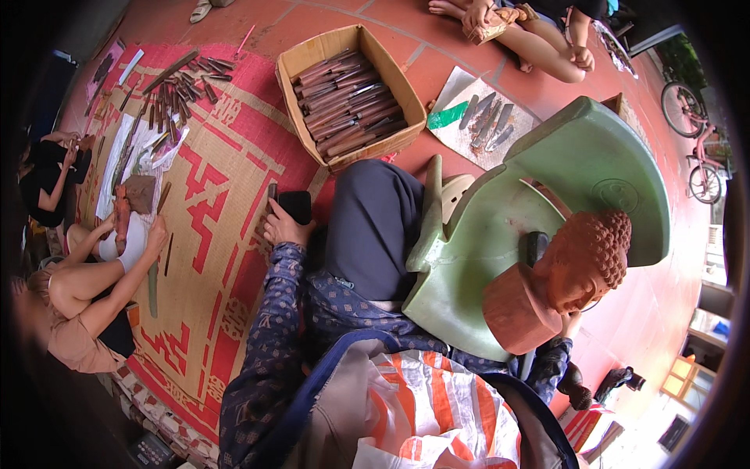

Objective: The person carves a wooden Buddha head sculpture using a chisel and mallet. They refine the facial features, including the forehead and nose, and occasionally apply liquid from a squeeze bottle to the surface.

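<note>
My left hand is at the mat beside my knee, its fingers and thumb around the edge of a flat black object with rounded corners. A short dark rod lies by its index finger. On my right, a reddish-brown carved Buddha head with curled hair and a blocky base leans over a green plastic chair. Mostly hidden behind the carving, my right hand supports it from the far side. A dark rounded piece shows between chair and carving.
Ahead, a cardboard box holds many wooden-handled chisels. More chisels lie on the red-and-tan mat. Blades lie on a white sheet. A person at left works a carving; another sits far right. A bicycle stands beyond.
</note>
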Demonstrator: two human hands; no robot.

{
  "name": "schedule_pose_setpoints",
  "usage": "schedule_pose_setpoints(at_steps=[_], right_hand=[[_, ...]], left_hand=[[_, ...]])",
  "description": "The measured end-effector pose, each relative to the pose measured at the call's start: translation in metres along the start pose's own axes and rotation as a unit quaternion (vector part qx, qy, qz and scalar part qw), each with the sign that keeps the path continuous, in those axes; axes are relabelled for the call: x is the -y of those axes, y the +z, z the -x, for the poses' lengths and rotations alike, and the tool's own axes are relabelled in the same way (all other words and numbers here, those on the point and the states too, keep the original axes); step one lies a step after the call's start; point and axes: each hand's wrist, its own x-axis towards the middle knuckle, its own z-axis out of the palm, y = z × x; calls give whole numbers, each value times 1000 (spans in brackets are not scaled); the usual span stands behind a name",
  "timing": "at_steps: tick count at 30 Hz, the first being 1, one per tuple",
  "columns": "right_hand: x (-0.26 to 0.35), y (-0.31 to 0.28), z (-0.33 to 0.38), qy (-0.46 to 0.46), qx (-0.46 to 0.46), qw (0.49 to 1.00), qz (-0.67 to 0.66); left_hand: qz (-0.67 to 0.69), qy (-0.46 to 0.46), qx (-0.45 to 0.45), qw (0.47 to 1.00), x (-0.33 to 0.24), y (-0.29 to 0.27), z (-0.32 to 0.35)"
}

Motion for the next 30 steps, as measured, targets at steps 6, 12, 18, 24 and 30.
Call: schedule_pose_setpoints(at_steps=[6, 12, 18, 24, 30], right_hand=[[31, -6, 17, 18, -35, 999, -9], [31, 8, 22, 28, -129, 990, -51], [46, -3, 28, 47, -111, 991, -65], [48, -3, 30, 57, -112, 990, -60], [44, -4, 30, 73, -107, 988, -80]], left_hand=[[251, 232, -157, 927, -11, -77, 3], [308, 447, 24, 840, -39, -166, 17], [182, 311, 38, 932, -48, -137, 71], [162, 321, 6, 933, -48, -151, 76], [326, 405, 120, 846, -69, -161, 105]])
